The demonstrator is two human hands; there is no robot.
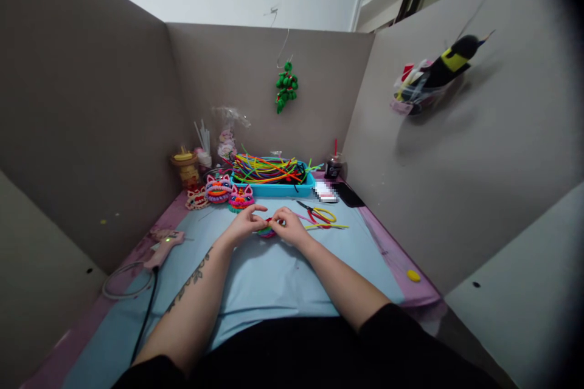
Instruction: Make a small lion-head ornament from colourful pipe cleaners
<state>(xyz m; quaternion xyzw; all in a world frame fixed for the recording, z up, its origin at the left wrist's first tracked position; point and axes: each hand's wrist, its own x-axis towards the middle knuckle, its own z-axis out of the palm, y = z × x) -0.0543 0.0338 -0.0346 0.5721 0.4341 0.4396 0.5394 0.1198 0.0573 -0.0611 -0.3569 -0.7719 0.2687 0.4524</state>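
Note:
Over the middle of the table, my left hand (249,223) and my right hand (288,225) pinch a small multicoloured pipe-cleaner craft piece (265,233) from both sides. Red, green and purple show on it, but my fingers cover most of it. Just right of my right hand lie scissors (325,216) with red and yellow handles, beside a loose yellow pipe cleaner (331,227). Behind my left hand sit three finished-looking animal-head figures, among them a pink-eared one (241,198) and a purple one (218,189).
A blue tray (274,189) full of coloured pipe cleaners stands at the back. To the left lies a pink glue gun (166,248) with its cord. A phone (349,194), a drink cup (333,166) and a yellow disc (413,276) are on the right. Grey partitions (269,85) enclose the table.

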